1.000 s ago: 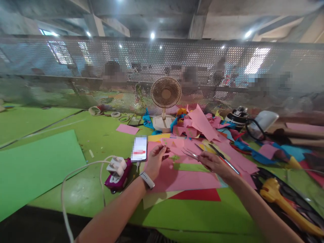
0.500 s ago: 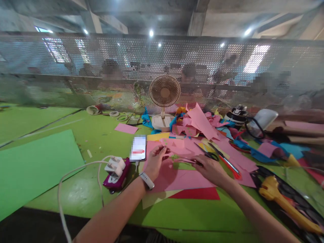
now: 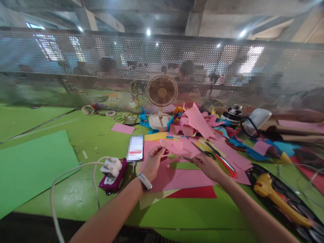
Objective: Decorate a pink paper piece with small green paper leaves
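Note:
My left hand (image 3: 155, 161), a pale watch strap on its wrist, pinches a small strip of pink paper (image 3: 165, 156) between thumb and fingers. Small light-green bits (image 3: 172, 156) show at the strip's right end. My right hand (image 3: 208, 166) is closed on slim dark tweezers (image 3: 186, 158), whose tip points left toward the green bits, a short gap apart. Under both hands lie pink paper sheets (image 3: 182, 179) and a green paper strip (image 3: 186, 165). Black-handled scissors (image 3: 209, 154) and a red utility knife (image 3: 226, 164) rest just beyond my right hand.
A phone (image 3: 135, 148) and a purple power strip (image 3: 113, 180) with white plugs sit left. Green paper (image 3: 37, 168) lies farther left. Behind stand a fan (image 3: 162, 91) and heaped paper scraps (image 3: 197, 118). A yellow tool (image 3: 280, 199) rests on a black tray (image 3: 298, 206) at right.
The tweezers' tip has drawn slightly right, away from the green bits. My left hand keeps its pinch. The whole view has shifted a little.

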Demonstrator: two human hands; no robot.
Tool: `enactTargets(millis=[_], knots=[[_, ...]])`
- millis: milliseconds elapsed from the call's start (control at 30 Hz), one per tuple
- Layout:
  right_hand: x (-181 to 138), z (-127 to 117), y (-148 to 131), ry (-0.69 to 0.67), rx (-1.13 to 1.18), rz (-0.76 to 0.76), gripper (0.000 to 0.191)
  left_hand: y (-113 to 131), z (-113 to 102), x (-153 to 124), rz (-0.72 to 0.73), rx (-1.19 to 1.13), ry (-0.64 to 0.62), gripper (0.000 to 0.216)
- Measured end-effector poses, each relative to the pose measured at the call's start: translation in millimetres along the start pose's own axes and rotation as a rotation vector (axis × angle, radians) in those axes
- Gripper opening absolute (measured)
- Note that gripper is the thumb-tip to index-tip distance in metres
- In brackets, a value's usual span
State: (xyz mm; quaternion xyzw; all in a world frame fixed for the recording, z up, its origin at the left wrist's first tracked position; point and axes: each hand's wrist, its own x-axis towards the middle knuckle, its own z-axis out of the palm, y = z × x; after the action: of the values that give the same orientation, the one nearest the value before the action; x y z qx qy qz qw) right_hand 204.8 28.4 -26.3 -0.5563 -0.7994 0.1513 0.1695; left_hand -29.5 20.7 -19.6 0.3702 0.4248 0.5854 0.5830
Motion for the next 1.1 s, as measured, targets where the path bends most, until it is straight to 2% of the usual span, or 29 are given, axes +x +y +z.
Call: enactTargets(millis=[267, 533, 767, 1100], knots=[[2.8, 9.9, -2.1, 0.029, -0.014, 0.002, 0.030, -4.7, 1.0, 0.4, 0.002, 0.006, -0.021, 0.025], [-0.4, 7.0, -10.1, 0.082, -0.019, -0.029, 0.029, -4.5, -0.1, 0.1, -0.001, 0.013, -0.033, 0.024], [-1.2, 12.1, -13.5, 0.116, -0.119, -0.075, 0.029, -3.4, 1.1, -1.2, -0.003, 0.038, -0.024, 0.023], [-3.1, 8.0, -13.6, 0.150, -0.061, -0.071, 0.029, -4.9, 0.3, -2.8, -0.007, 0.039, -0.032, 0.022]])
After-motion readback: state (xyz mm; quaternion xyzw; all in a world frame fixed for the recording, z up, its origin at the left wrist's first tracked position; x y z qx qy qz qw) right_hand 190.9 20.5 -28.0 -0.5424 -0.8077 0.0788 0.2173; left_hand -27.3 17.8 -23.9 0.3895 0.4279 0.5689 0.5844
